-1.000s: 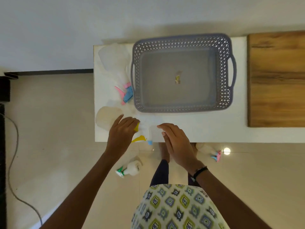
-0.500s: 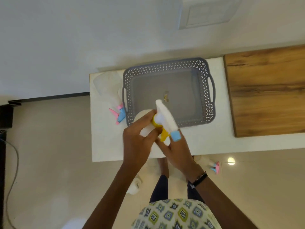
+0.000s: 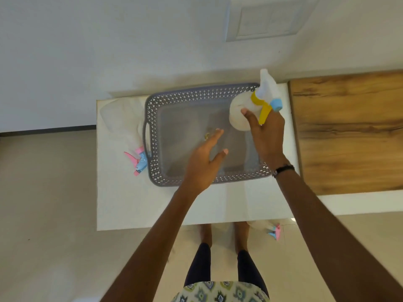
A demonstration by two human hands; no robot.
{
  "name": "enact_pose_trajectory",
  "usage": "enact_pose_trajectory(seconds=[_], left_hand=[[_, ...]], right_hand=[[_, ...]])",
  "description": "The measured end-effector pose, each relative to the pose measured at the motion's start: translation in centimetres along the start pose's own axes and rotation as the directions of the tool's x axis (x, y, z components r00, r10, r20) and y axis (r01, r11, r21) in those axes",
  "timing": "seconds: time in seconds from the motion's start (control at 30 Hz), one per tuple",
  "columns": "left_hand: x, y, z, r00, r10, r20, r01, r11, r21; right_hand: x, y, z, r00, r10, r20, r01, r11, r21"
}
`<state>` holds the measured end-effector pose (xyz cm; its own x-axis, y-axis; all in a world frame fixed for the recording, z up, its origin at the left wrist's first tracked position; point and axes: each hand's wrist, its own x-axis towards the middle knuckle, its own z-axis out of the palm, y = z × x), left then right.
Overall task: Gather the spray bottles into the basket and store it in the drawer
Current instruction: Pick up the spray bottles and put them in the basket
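A grey perforated basket (image 3: pixel 174 95) stands on the white table (image 3: pixel 135 205), with only a small scrap on its floor. My right hand (image 3: pixel 267 136) holds a white spray bottle (image 3: pixel 238 114) with a yellow trigger and blue nozzle above the basket's right end. My left hand (image 3: pixel 205 162) hovers over the basket's middle, fingers spread, holding nothing. A second clear bottle (image 3: pixel 122 118) with a pink and blue spray head lies on the table left of the basket. A third bottle (image 3: pixel 267 227) with a pink and blue head lies on the floor under the table's front edge.
A wooden countertop (image 3: pixel 349 131) adjoins the table on the right. A white wall with a switch plate (image 3: pixel 268 17) runs behind. My feet (image 3: pixel 224 234) stand on beige floor tiles in front of the table.
My right hand has carried the yellow-trigger bottle from the basket's front edge to above its right end. My left hand has let go of it and opened over the basket.
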<state>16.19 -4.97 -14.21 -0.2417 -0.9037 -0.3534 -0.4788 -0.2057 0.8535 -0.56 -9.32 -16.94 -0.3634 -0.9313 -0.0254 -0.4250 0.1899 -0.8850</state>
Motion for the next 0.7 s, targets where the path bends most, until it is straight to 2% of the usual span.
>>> enact_pose_trajectory(seconds=[0.17,0.3,0.5,0.7], left_hand=[[0.8,-2.0,0.1,0.999,-0.035,0.033,0.032,0.996,0.081],[0.9,-2.8,0.1,0.995,-0.083,0.054,0.077,0.991,0.111],[0.2,-4.6,0.3,0.990,-0.129,0.054,0.123,0.987,0.101],[-0.9,-5.5,0.0,0.989,-0.149,0.005,0.148,0.987,0.063]], right_hand=[[2.8,1.2,0.9,0.999,-0.040,0.006,0.040,0.999,-0.024],[3.7,2.1,1.2,1.000,-0.017,0.018,0.017,1.000,-0.019],[3.5,2.8,1.6,1.000,0.024,0.013,-0.024,1.000,0.002],[3.3,2.4,1.5,1.000,0.026,-0.001,-0.026,0.998,-0.058]])
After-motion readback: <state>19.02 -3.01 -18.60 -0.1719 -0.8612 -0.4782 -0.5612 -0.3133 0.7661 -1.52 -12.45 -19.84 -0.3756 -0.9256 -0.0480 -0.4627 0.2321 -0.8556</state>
